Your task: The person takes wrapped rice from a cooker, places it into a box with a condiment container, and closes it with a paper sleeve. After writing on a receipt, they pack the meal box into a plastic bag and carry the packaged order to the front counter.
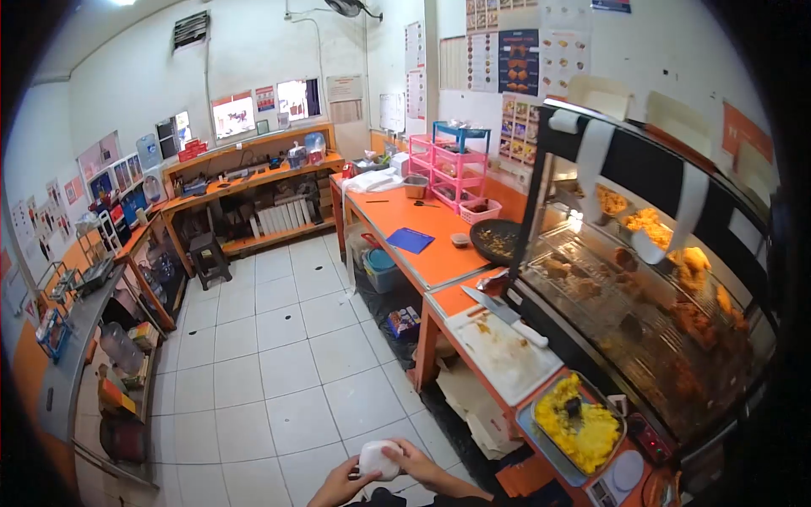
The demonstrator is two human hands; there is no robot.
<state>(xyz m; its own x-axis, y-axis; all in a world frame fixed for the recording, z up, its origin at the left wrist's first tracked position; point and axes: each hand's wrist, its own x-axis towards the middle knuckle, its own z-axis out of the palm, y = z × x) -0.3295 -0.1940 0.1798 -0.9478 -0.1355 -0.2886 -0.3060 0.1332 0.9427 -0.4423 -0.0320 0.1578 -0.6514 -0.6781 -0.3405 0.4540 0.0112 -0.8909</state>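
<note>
A small white thing with rounded corners (379, 459), perhaps a takeaway box or a bowl, is held in front of my body at the bottom of the view. My left hand (340, 485) grips it from the left and below, thumb along its lower edge. On its right side, my right hand (414, 463) has its fingers closed on it too. Both hands are over the tiled floor, left of the orange counter. Whether anything is inside the white thing cannot be made out.
On the right counter are a tray of yellow food (583, 439), a white cutting board (498, 351) with a knife (494, 304), a scale (621, 477) and a black wok (497, 241). A glass food warmer (625, 296) stands behind. A stool (209, 258) stands farther off.
</note>
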